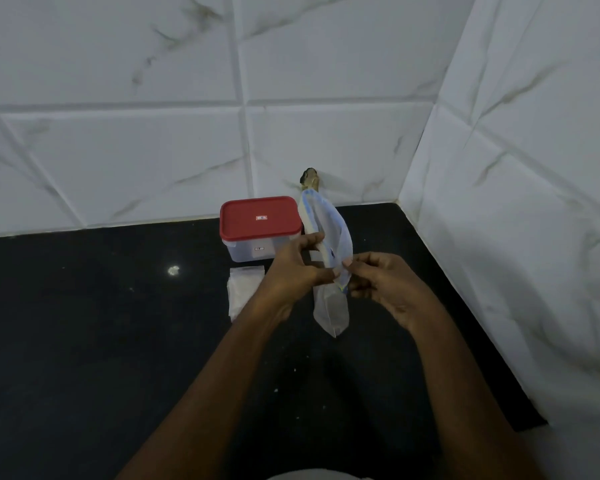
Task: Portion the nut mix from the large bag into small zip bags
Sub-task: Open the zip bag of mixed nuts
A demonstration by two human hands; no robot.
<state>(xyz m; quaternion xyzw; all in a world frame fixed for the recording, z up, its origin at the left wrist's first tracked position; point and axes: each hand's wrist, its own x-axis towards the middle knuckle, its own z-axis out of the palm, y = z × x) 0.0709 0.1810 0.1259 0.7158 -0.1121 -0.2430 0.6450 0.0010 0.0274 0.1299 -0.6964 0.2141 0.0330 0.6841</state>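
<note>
Over the dark counter [118, 323], close to the tiled corner, holding up one clear zip bag [329, 233] between both hands, clear of the surface, with the bottom corner hanging down. With the left hand [300, 268], gripping one lip by the zip strip, fingers [310, 240] curled round the edge and thumb pinching lower down. With the right hand [381, 282], pinching the opposite lip between thumb and fingertips. Seems to be drawing the mouth apart; whether fully open, cannot tell. Looks empty, with no nuts visible inside.

Judging by the look: thin, limp film, almost weightless, apt to crumple, fold and cling to itself. No strength needed, only a fine pinch. Slick plastic, so best taken by the thicker zip strip at the mouth, one lip per hand, not by the flimsy body. Unlikely to stand by itself while empty, so wiser to hold one lip during filling. Once loaded, expect sag at the bottom and a pull on the pinched lip; support from beneath advisable.

Just left of the hands, flat on the counter, a pile of more small bags [245, 289], same soft film, likely to stick together when peeling one off. Behind that, near the wall [153, 150], a clear box [253, 249] with a red lid [260, 220], closed, contents not readable. No sign of the large bag or the nut mix. Behind the held bag, at the wall, only a small dark shape [309, 176], too hidden to name.
</note>
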